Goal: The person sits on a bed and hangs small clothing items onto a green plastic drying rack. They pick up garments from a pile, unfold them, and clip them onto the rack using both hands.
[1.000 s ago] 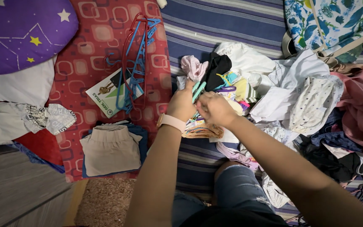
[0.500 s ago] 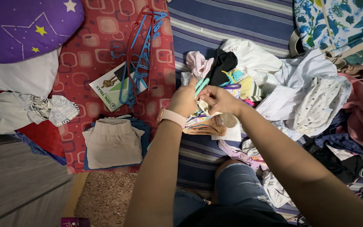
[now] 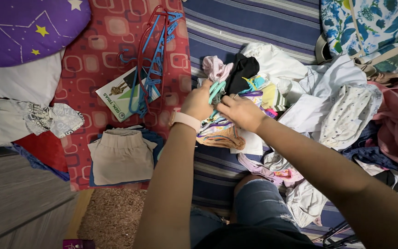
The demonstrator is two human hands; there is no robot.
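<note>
Hands meet over the laundry heap on the striped bedding (image 3: 236,27): the left hand (image 3: 198,102) is closed around teal hangers (image 3: 215,90), while the right hand (image 3: 241,110) pinches a small patterned garment (image 3: 222,133) just beneath. Folded beige shorts (image 3: 121,154) lie to the left.

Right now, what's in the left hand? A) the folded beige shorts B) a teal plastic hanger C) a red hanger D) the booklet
B: the left hand grips a teal plastic hanger over the clothes pile, with the right hand close beside it; the folded beige shorts, the booklet and the red and blue hangers lie untouched on the red patterned cloth.
</note>
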